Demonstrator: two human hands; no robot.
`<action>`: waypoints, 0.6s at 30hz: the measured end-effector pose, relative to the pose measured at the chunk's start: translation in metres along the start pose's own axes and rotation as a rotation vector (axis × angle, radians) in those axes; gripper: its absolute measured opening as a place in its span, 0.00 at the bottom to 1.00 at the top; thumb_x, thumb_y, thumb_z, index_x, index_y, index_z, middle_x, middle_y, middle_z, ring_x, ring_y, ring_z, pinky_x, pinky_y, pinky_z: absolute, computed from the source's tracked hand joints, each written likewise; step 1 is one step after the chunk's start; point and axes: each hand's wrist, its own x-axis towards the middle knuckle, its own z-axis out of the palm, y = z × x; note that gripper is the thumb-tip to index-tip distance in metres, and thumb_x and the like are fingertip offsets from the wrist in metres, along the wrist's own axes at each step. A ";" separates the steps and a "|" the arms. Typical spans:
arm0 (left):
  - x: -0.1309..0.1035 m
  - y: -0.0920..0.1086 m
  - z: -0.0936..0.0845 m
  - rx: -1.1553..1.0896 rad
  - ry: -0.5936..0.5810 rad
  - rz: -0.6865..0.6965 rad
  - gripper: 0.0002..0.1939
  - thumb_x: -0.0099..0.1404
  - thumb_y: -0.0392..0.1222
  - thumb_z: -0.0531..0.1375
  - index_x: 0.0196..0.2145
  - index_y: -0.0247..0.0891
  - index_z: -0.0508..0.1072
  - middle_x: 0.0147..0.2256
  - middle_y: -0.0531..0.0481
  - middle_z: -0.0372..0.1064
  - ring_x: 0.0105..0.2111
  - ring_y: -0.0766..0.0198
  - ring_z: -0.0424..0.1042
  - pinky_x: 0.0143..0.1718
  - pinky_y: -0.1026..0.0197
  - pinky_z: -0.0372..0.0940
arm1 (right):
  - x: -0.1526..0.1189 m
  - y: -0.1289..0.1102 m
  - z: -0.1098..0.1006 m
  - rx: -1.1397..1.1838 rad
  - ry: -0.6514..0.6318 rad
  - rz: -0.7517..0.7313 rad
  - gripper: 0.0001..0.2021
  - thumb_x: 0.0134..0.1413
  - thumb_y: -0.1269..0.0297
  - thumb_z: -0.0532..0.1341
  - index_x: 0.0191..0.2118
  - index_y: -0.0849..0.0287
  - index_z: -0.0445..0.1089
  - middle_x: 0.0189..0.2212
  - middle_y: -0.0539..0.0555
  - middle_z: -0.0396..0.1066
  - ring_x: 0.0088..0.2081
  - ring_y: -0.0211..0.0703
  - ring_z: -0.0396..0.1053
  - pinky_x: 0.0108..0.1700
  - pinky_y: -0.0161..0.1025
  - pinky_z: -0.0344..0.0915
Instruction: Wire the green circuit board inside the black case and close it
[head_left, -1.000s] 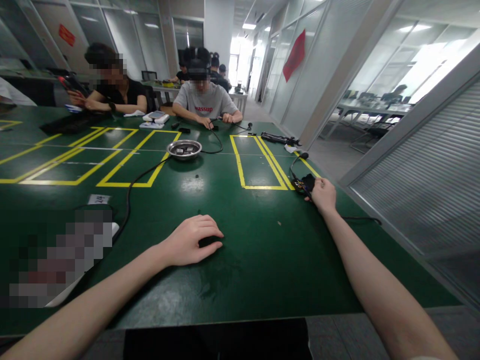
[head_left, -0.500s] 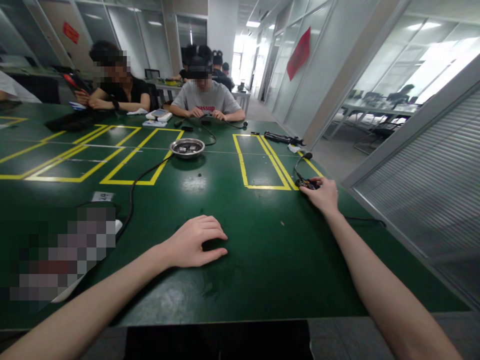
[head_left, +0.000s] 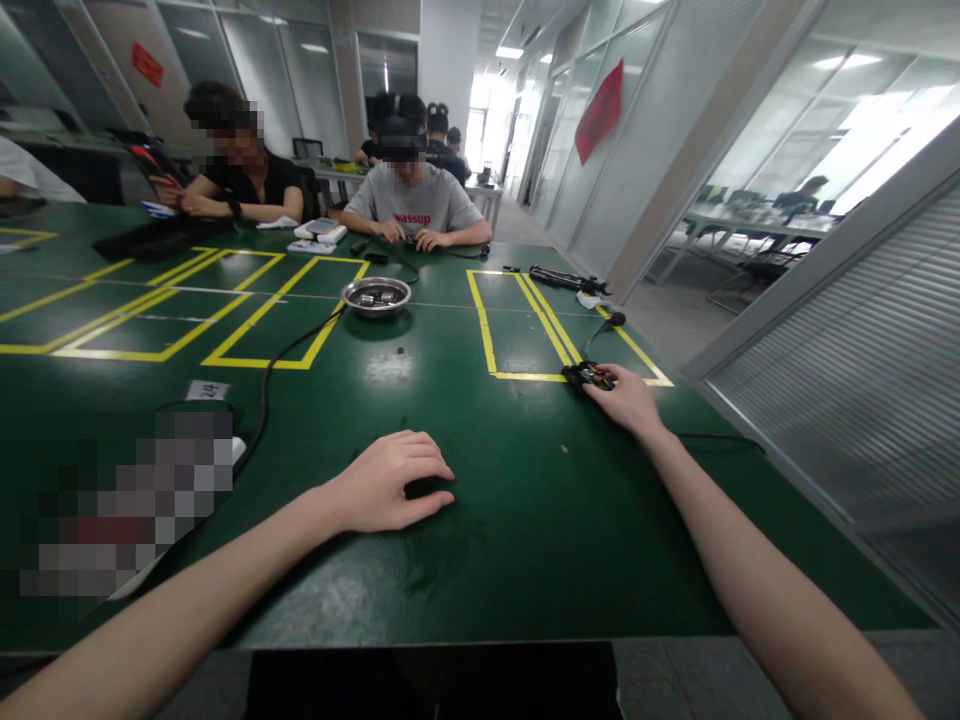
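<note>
My left hand rests on the green table, thumb and fingers apart, with nothing between them. At the right, my right hand has its fingers closed on a small black device with coloured wires. The device lies at the near end of the yellow-taped strips. A thin cable runs from it toward a black round-ended plug. Beyond that lie a black folded stand-like object and a crumpled white piece.
A metal bowl with shiny parts stands mid-table. Left of it runs a black cable, near a small label and a blurred-out object. Across the table, a person in grey and a person in black sit working.
My right hand and the black device have moved left, onto the corner of the tape. My left hand has stayed put. The hands of the person in grey have come closer together.
</note>
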 end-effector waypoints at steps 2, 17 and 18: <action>0.000 -0.002 0.000 0.001 0.009 -0.011 0.10 0.73 0.45 0.61 0.43 0.38 0.79 0.39 0.45 0.79 0.42 0.57 0.77 0.49 0.54 0.71 | -0.019 -0.024 0.006 0.096 -0.135 -0.176 0.19 0.47 0.61 0.69 0.47 0.58 0.78 0.42 0.60 0.81 0.45 0.59 0.78 0.48 0.52 0.73; 0.004 0.013 0.016 0.138 -0.027 -0.078 0.39 0.61 0.57 0.69 0.64 0.39 0.65 0.43 0.44 0.76 0.43 0.51 0.75 0.47 0.52 0.66 | -0.139 -0.121 0.012 0.596 -0.647 -1.017 0.14 0.56 0.66 0.68 0.49 0.57 0.76 0.43 0.57 0.79 0.43 0.48 0.78 0.47 0.41 0.74; 0.004 0.012 0.015 0.150 -0.034 -0.081 0.43 0.61 0.57 0.70 0.68 0.40 0.60 0.45 0.44 0.76 0.44 0.51 0.75 0.49 0.51 0.66 | -0.136 -0.121 0.012 0.599 -0.602 -0.990 0.13 0.57 0.65 0.68 0.48 0.56 0.76 0.43 0.57 0.78 0.43 0.47 0.78 0.46 0.41 0.74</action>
